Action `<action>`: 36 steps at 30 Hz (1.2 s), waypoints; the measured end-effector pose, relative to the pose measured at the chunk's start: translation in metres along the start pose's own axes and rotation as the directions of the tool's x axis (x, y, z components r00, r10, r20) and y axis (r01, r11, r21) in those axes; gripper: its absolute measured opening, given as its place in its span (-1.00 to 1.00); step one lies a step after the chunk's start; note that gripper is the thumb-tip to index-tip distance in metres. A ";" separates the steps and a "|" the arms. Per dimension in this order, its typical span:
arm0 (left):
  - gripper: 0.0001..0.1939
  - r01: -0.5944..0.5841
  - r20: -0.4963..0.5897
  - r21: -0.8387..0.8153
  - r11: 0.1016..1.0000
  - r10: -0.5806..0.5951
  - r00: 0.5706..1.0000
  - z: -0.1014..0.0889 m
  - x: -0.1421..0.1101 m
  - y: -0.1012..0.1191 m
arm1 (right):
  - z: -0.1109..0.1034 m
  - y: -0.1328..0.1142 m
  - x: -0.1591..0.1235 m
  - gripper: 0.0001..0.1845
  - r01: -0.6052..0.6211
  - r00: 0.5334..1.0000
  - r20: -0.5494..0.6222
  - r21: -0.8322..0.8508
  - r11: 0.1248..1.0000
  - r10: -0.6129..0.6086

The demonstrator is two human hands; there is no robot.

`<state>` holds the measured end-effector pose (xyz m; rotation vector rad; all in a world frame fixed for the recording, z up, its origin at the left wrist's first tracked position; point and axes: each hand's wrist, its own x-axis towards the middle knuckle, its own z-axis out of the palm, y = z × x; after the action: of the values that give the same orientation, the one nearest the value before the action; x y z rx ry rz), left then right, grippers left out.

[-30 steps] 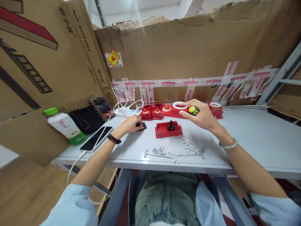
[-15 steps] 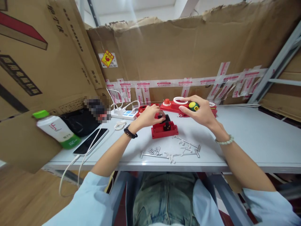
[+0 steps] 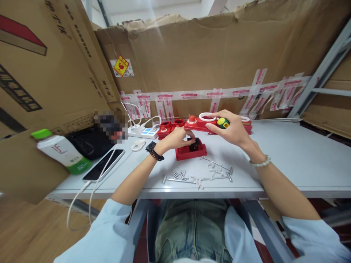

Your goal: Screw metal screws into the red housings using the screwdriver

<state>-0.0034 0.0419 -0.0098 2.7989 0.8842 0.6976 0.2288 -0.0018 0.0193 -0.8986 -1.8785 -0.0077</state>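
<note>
My left hand (image 3: 181,138) reaches over the small red open case (image 3: 189,155), its fingers closed on a black block (image 3: 194,145) that sits inside the case. Fingers partly cover the block's top. My right hand (image 3: 231,128) grips a screwdriver (image 3: 223,123) by its yellow and green handle; the shaft is hidden. Its fingertips are beside a white ring (image 3: 207,117) on a long red housing (image 3: 196,126) with a red button (image 3: 192,119). Whether they touch the ring I cannot tell.
Metal T-shaped bars (image 3: 179,180), short screws (image 3: 180,175) and white ties lie near the front edge. Red button boxes (image 3: 165,129) and a power strip (image 3: 144,132) stand behind. Left are a phone (image 3: 105,166) and bottle (image 3: 61,149). Cardboard (image 3: 175,62) walls the back.
My left hand has moved slightly down, and the black block now sits differently in the red case. A black square piece now shows beside my left wrist. My right hand has barely moved.
</note>
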 end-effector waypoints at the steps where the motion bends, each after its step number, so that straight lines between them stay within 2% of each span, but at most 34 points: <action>1: -0.85 -0.003 -0.002 -0.002 1.000 0.003 1.000 0.000 0.000 0.000 | 0.000 0.000 0.000 -0.63 0.002 1.000 0.002 0.000 1.000 -0.002; 17: -0.87 0.024 -0.020 -0.004 1.000 -0.024 1.000 0.001 -0.002 0.006 | 0.001 0.002 0.000 -0.63 -0.001 1.000 0.009 -0.006 1.000 0.001; 23: -0.76 0.053 -0.056 0.057 0.997 -0.050 0.997 0.001 -0.005 0.007 | 0.000 0.003 0.000 -0.63 -0.009 1.000 0.018 -0.011 1.000 0.009; 29: -0.65 0.052 0.003 0.007 0.999 -0.052 0.999 0.002 -0.007 0.007 | 0.001 0.004 0.000 -0.63 -0.013 1.000 0.007 -0.014 1.000 0.013; 36: -0.72 0.033 0.001 0.009 0.999 -0.033 0.999 0.004 -0.006 0.007 | 0.000 0.001 0.000 -0.64 -0.012 1.000 0.009 -0.013 1.000 0.012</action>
<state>-0.0026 0.0331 -0.0137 2.7855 0.9332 0.6893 0.2293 -0.0010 0.0187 -0.9199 -1.8832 -0.0090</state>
